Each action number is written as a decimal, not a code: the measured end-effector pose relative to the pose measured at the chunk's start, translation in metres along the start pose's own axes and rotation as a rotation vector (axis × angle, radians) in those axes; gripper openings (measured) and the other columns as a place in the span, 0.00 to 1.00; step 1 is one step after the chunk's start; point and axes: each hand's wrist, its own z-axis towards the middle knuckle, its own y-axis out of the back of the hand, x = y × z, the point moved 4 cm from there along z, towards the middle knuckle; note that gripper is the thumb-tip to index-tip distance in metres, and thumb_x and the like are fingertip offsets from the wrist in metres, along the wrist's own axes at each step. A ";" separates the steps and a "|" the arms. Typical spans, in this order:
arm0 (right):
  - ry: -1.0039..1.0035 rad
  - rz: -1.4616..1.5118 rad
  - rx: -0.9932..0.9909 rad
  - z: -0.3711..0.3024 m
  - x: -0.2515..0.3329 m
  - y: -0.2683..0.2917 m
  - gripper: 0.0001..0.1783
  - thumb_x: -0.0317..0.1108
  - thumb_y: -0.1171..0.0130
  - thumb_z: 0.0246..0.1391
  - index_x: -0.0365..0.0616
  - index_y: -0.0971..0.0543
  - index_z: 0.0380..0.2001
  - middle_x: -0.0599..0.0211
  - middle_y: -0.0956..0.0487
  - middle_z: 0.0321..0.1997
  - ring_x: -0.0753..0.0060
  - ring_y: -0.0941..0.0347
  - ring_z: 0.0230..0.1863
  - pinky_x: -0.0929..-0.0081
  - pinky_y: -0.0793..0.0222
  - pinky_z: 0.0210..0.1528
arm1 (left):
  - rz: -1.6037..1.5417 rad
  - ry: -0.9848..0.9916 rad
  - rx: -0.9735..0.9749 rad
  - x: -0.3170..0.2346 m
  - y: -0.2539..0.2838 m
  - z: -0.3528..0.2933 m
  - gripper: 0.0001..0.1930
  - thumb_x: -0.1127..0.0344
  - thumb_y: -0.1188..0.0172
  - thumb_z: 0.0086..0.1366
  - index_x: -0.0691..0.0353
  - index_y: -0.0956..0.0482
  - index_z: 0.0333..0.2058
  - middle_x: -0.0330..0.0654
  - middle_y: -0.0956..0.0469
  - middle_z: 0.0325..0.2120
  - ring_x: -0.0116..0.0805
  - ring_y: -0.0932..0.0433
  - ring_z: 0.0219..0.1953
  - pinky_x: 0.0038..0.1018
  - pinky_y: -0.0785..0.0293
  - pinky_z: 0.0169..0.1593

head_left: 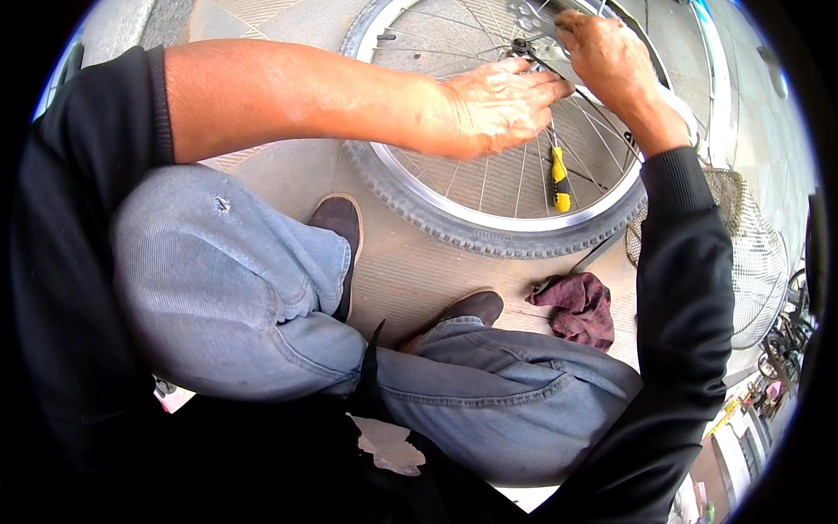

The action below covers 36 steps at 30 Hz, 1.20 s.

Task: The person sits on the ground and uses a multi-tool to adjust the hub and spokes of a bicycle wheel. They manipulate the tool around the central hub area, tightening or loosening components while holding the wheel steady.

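A bicycle wheel with a knobbly grey tyre [515,245] and thin spokes fills the upper middle, close to the ground. My left hand [499,103] reaches across it from the left, fingers stretched out, fingertips near the hub [521,47] and a dark thin bar or cable beside it. My right hand [611,68] is curled closed just right of the hub, by a silvery toothed metal part [531,19]. What lies in its fingers is hidden. Below the left fingertips, a yellow and black screwdriver [560,179] lies among the spokes.
A dark red, stained cloth [583,312] lies on the ribbed pavement below the wheel. To the right, behind my right sleeve, is a wire basket [752,262]. My shoes [340,218] and bent knees are close to the tyre. Parked bicycles show at the far right edge.
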 end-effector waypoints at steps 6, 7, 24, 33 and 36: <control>-0.199 -0.012 0.069 0.007 0.032 0.027 0.12 0.35 0.45 0.58 0.44 0.19 0.41 0.47 0.19 0.31 0.46 0.20 0.36 0.56 0.24 0.39 | -0.027 -0.005 0.033 0.001 0.001 -0.001 0.13 0.71 0.46 0.59 0.73 0.22 0.39 0.55 0.34 0.62 0.45 0.34 0.63 0.38 0.38 0.65; -0.149 -0.062 0.063 0.005 0.025 0.018 0.12 0.37 0.46 0.60 0.47 0.19 0.44 0.48 0.18 0.33 0.46 0.20 0.37 0.55 0.24 0.40 | -0.078 -0.003 0.019 0.003 -0.001 -0.005 0.13 0.71 0.47 0.59 0.74 0.22 0.39 0.56 0.34 0.61 0.46 0.33 0.63 0.38 0.38 0.64; -0.186 0.080 -0.001 -0.018 0.001 -0.023 0.13 0.38 0.46 0.63 0.48 0.18 0.47 0.52 0.16 0.37 0.51 0.18 0.41 0.58 0.22 0.43 | -0.936 0.886 -0.046 0.121 -0.022 -0.013 0.08 0.74 0.40 0.59 0.69 0.22 0.38 0.47 0.20 0.29 0.36 0.21 0.23 0.33 0.22 0.31; -0.225 0.260 -0.030 -0.025 0.003 -0.012 0.12 0.34 0.44 0.56 0.41 0.17 0.40 0.45 0.19 0.31 0.43 0.21 0.36 0.53 0.25 0.40 | -1.088 0.803 0.033 0.120 -0.043 0.000 0.08 0.77 0.39 0.57 0.68 0.20 0.36 0.43 0.19 0.25 0.29 0.21 0.24 0.27 0.24 0.27; -0.269 0.256 0.015 -0.025 0.003 -0.011 0.13 0.35 0.44 0.57 0.41 0.17 0.41 0.43 0.19 0.34 0.40 0.22 0.37 0.51 0.26 0.41 | -1.039 0.754 0.035 0.118 -0.039 0.001 0.08 0.77 0.39 0.57 0.68 0.19 0.37 0.44 0.19 0.25 0.29 0.21 0.25 0.28 0.24 0.29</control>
